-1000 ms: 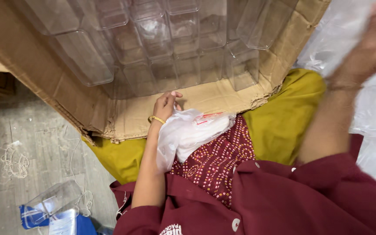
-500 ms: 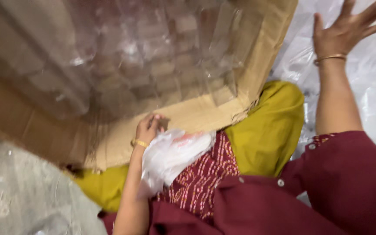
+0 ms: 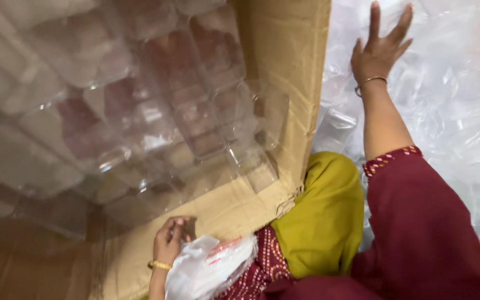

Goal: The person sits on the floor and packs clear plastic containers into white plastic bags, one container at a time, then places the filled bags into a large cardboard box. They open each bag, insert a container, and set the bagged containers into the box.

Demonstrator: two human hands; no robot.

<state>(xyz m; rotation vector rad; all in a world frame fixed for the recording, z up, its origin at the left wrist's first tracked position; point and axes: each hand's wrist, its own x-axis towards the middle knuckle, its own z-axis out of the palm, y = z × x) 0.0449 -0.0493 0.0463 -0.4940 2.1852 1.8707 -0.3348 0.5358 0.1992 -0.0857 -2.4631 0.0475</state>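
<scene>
My left hand (image 3: pixel 170 240) rests low in the view against the near flap of a large cardboard box (image 3: pixel 284 83), fingers curled beside a crumpled white plastic bag (image 3: pixel 206 269) on my lap. Whether it grips the bag is unclear. The box holds several stacked clear plastic containers (image 3: pixel 156 116). My right hand (image 3: pixel 380 51) is stretched out to the upper right, fingers spread, flat on a heap of clear plastic packaging (image 3: pixel 451 111). It holds nothing.
My lap, in maroon patterned cloth (image 3: pixel 428 233) and yellow-green fabric (image 3: pixel 323 216), fills the lower right. The box wall stands between my two hands. Clear plastic containers pile up all along the right side.
The view has swung right and closer to the box. My right hand has come down from the air onto the plastic heap. My left hand stays at the box flap by the bag.
</scene>
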